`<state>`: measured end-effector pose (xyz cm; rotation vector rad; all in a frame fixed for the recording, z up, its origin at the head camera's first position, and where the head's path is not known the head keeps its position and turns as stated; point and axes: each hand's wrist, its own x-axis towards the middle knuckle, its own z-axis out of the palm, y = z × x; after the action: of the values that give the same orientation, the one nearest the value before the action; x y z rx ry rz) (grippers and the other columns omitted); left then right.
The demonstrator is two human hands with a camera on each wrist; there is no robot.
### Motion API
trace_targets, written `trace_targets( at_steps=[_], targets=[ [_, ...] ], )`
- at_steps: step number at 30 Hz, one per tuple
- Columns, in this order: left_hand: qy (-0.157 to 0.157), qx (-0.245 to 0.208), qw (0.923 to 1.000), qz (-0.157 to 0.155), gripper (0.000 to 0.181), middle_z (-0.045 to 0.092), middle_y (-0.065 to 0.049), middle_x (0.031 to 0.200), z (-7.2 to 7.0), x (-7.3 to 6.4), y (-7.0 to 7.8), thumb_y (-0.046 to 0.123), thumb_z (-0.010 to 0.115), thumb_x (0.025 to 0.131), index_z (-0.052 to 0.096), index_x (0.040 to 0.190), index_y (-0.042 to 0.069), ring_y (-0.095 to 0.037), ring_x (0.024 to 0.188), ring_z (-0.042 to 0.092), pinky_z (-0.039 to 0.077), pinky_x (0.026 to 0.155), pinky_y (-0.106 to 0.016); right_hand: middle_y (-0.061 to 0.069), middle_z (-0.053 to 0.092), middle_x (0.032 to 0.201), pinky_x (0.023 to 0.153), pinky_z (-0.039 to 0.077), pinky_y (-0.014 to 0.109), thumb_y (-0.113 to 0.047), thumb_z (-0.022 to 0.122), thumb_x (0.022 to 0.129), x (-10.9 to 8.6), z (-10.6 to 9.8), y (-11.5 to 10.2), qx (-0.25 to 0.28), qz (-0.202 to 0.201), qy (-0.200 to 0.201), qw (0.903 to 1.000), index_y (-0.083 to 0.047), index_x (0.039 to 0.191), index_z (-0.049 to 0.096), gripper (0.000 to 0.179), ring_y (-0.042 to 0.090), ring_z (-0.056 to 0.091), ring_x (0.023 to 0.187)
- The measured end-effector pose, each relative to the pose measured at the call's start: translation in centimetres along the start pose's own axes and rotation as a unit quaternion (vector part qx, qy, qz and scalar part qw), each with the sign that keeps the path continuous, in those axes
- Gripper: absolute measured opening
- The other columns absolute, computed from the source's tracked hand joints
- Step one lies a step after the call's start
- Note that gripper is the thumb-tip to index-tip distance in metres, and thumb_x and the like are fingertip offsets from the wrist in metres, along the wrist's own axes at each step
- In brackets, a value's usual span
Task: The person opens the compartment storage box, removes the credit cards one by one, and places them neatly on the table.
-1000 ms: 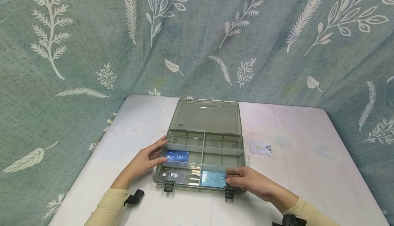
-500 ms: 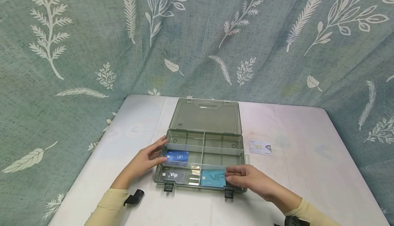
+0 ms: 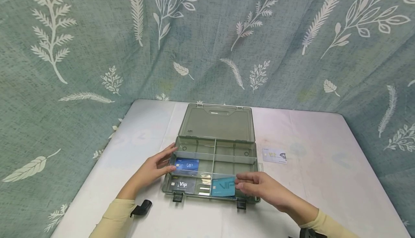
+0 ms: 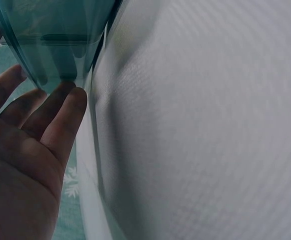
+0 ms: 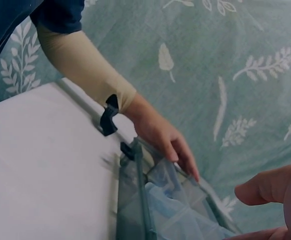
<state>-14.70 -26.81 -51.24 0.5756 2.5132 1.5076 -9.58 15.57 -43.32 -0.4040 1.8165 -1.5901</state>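
In the head view, the teal card [image 3: 222, 186] is in the front right compartment of the open box [image 3: 235, 167], its right edge at the fingertips of the right hand [image 3: 264, 189]. It seems slightly tipped; if the fingers slipped off that slick edge, I'd expect it to drop flat and be awkward to pick up. Pulled sideways, it could catch on the divider [image 3: 214, 158]. The white card [image 3: 274, 155] lies beyond the box's right side, on the surface [image 3: 311, 180].

In the left wrist view, the left hand's [image 3: 155, 169] fingers are spread and fairly straight against the box's side; so light a touch might let it slide if the other hand pushed.

In the right wrist view, thumb and finger look apart, the card's edge hidden, so I can't tell whether they pinch it.
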Motion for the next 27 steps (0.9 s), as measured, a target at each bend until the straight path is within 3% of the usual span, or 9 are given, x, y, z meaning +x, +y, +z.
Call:
trace_targets(
  at_steps=[10,17,27],
  targets=[
    [0.004,0.017,0.9998,0.001,0.073,0.023,-0.011,0.168,0.1,0.0,0.2,0.023,0.076,0.094,0.041,0.155,0.004,-0.042,0.142,0.041,0.040,0.113,-0.044,0.033,0.049,0.145,0.108,0.050,0.038,-0.022,0.055,0.107,0.5,0.1,-0.3,0.028,-0.016,-0.004,0.9995,0.021,0.146,0.034,0.062,0.043,0.052,0.134],
    [0.002,0.004,0.9999,-0.010,0.073,0.022,-0.005,0.168,0.0,0.0,0.3,0.023,0.076,0.093,0.041,0.156,0.008,-0.037,0.144,0.039,0.039,0.114,-0.039,0.031,0.050,0.146,0.108,0.050,0.035,-0.021,0.056,0.107,1.0,0.5,-0.7,0.026,-0.036,-0.003,0.9990,0.018,0.147,0.036,0.060,0.040,0.052,0.134],
    [0.001,0.003,1.0000,-0.009,0.074,0.022,-0.006,0.169,0.0,0.0,0.5,0.025,0.077,0.093,0.041,0.156,0.010,-0.037,0.144,0.039,0.040,0.114,-0.040,0.028,0.058,0.139,0.108,0.051,0.043,-0.018,0.057,0.106,2.0,1.0,-0.5,0.018,-0.048,0.015,0.9986,0.015,0.145,0.044,0.052,0.041,0.058,0.128]
  ],
)
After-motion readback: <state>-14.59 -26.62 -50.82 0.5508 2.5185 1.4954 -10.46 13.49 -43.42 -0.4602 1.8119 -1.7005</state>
